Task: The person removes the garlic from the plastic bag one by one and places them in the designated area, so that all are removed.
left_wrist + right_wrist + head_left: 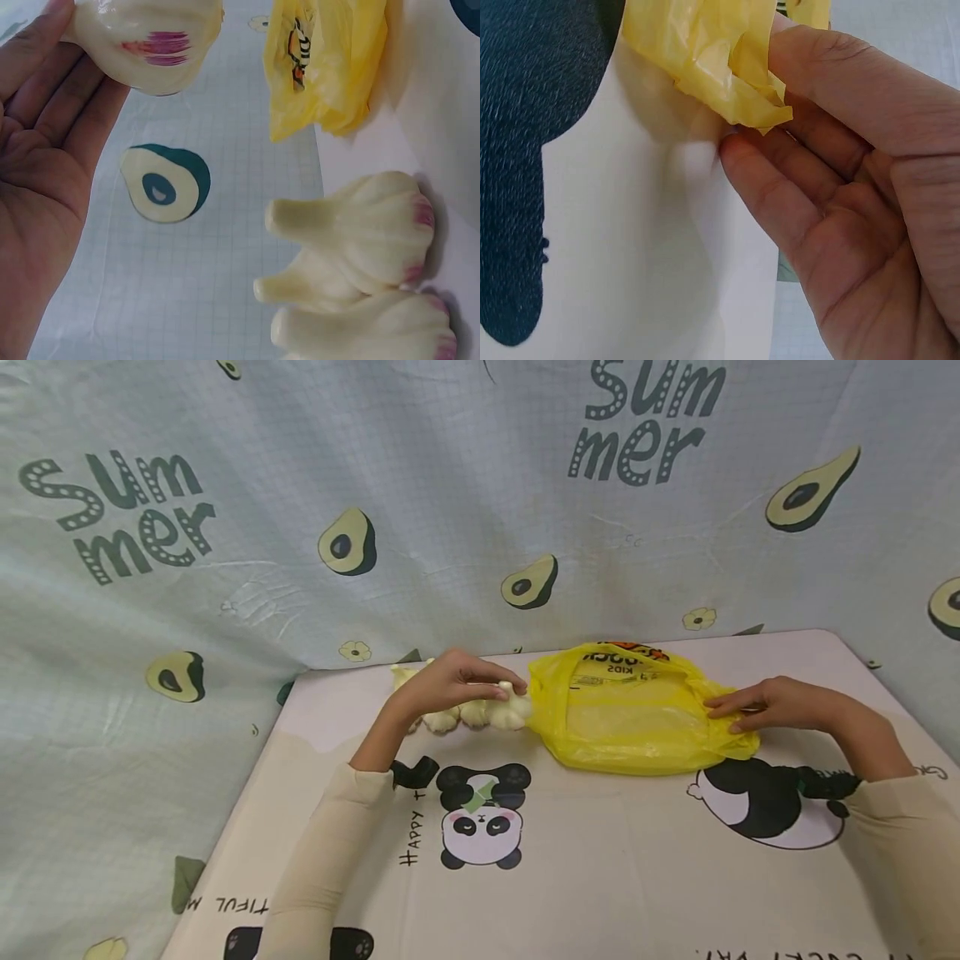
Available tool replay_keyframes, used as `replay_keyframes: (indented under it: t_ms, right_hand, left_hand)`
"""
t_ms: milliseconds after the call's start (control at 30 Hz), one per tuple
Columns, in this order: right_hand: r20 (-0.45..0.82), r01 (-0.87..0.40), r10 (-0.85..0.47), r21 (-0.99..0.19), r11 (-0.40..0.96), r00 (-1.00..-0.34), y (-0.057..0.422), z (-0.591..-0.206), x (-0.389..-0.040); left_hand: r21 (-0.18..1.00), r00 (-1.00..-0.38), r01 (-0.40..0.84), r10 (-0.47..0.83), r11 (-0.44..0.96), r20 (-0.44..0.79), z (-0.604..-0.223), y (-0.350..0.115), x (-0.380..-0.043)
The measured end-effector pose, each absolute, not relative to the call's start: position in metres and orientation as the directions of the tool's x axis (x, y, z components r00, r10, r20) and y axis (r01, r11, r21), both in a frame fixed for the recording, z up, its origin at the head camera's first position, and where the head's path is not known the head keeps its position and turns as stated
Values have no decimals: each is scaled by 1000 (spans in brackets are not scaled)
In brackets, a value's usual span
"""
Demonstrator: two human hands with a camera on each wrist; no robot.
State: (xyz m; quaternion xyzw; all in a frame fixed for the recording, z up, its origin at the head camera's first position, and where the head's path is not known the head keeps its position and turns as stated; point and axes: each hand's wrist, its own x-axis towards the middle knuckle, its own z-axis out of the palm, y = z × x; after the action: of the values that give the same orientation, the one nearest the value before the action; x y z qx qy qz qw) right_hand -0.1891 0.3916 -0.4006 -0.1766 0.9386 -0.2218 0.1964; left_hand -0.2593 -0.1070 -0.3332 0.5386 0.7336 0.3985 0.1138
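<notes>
My left hand [459,680] pinches a garlic bulb [154,41] by its stem, at the left side of a yellow plastic bag [637,722]. The bulb is cream-white with painted-looking purple streaks. More garlic bulbs [360,229] lie in a cluster on the table, left of the bag and partly hidden by my left hand and wrist in the head view. On the bag's right end, my right hand [787,703] grips the crumpled plastic between thumb and fingers. The bag lies on its side with dark print near its top edge; its inside is hard to make out.
A pale table cover [600,860] printed with pandas and lettering lies under everything. Behind the table hangs a light cloth [435,468] with avocado prints and "summer" lettering. Dark straps [414,772] sit at both wrists.
</notes>
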Motion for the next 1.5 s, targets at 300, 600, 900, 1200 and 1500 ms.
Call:
replay_keyframes:
  t_ms: [300,600,900,1200,1500]
  right_hand:
    - [-261,-273,-433,-481,833,-863,387,-401,-191]
    - [-253,-248,-398,-469,848,-882,387,-400,-189]
    - [-272,-222,-379,-468,855,-885,389,-403,-182]
    - [-264,-235,-388,-467,852,-883,387,-404,-182]
    - [-252,-240,-395,-479,844,-884,387,-404,-185]
  left_hand:
    - [720,-458,685,835,112,306,-339,-140,-250]
    - [693,-556,687,773,219,307,-340,-164,-242]
    - [726,-643,624,718,289,267,-346,-186,-240]
    - [759,-716,549,665,352,210,-357,-208,-237]
    - [769,-748,517,635,377,192,-364,-225,-237]
